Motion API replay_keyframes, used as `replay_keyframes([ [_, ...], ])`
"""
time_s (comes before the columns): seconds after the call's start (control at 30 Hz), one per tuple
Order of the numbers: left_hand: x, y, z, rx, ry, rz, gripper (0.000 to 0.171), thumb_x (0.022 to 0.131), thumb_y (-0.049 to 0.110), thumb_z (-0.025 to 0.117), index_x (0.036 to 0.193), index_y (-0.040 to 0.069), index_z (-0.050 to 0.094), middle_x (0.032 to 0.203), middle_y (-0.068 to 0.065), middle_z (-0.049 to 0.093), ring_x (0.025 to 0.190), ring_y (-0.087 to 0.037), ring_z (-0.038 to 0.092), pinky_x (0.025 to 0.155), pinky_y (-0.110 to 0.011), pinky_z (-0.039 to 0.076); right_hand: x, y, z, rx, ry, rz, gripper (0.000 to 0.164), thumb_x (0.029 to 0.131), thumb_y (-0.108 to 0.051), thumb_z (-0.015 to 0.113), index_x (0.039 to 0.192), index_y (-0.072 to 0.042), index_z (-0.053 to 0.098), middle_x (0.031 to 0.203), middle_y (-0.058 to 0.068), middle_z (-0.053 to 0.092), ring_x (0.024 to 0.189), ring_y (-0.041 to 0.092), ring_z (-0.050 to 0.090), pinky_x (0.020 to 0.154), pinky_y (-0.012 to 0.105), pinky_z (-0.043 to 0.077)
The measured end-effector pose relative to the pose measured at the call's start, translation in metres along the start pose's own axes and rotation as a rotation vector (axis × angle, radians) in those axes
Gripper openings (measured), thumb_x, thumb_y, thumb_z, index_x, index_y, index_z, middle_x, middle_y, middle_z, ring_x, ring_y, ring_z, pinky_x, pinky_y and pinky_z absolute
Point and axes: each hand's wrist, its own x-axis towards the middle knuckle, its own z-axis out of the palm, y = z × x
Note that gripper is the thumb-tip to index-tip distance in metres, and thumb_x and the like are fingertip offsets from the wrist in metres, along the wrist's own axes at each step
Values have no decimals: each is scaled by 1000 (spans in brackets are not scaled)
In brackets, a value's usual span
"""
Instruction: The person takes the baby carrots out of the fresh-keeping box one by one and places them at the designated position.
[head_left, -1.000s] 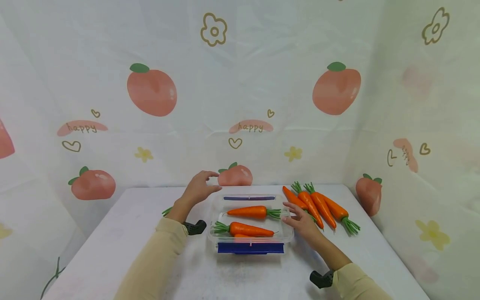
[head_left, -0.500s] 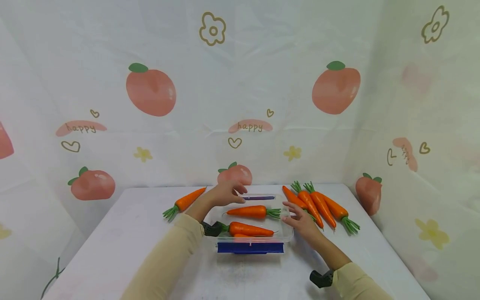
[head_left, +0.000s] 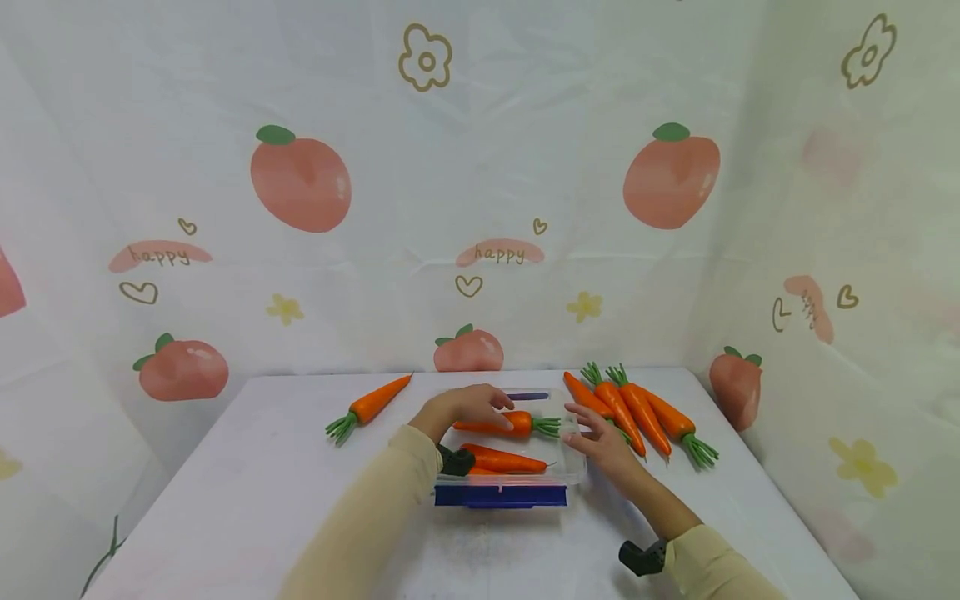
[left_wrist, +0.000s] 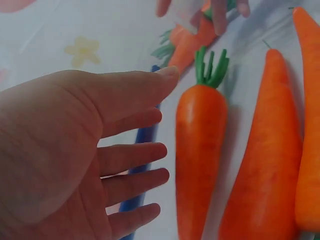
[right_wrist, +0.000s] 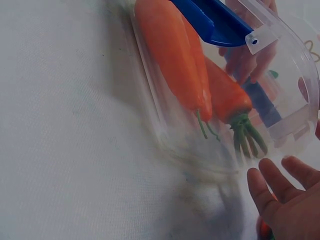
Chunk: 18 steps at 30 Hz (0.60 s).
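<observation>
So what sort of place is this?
Probably a small staged booth rather than a working kitchen: a fruit-print backdrop stands behind and beside a white table, where carrots lie beside and inside a clear box.

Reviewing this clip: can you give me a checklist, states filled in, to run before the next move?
1. Left hand free of any carrot: ok, nothing held.
2. Far carrot inside the box: ok, leaves toward the right hand.
3. Right hand touching the box: cannot tell, fingers at its right end.
4. Every carrot boxed: not ok, one carrot lies on the table left, four carrots right.
</observation>
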Motion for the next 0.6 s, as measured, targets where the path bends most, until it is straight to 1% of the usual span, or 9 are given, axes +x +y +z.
replay_keyframes([
  [0.1, 4, 2, 5, 19, -14, -16, 43, 88, 38, 70, 127, 19, 65, 123, -1, 61, 116, -22, 52, 102, -46, 40, -1, 0, 0, 7, -1, -4, 58, 93, -23, 66, 146, -16, 44, 149, 22, 38, 122, 38, 50, 99, 55, 43],
  [0.3, 8, 6, 11, 40, -16, -90, 45, 86, 37, 73, 126, 18, 65, 118, 2, 62, 110, -21, 53, 101, -45, 42, 0, 0, 0, 8, -6, -7, 57, 93, -23, 66, 146, -16, 44, 149, 22, 37, 121, 38, 50, 99, 55, 43],
  [0.5, 10, 6, 14, 60, 1, -102, 42, 85, 33, 75, 123, 19, 66, 112, 3, 63, 104, -19, 54, 96, -43, 46, -1, -1, 0, 6, -3, -3, 57, 93, -22, 66, 145, -17, 45, 148, 22, 39, 120, 38, 51, 98, 53, 45],
  [0.6, 10, 5, 16, 67, 5, -124, 42, 84, 32, 76, 124, 23, 65, 113, 3, 61, 103, -19, 53, 95, -43, 46, -2, -1, -1, -1, -5, -7, 57, 93, -22, 66, 145, -17, 45, 148, 22, 38, 120, 39, 51, 98, 53, 45],
])
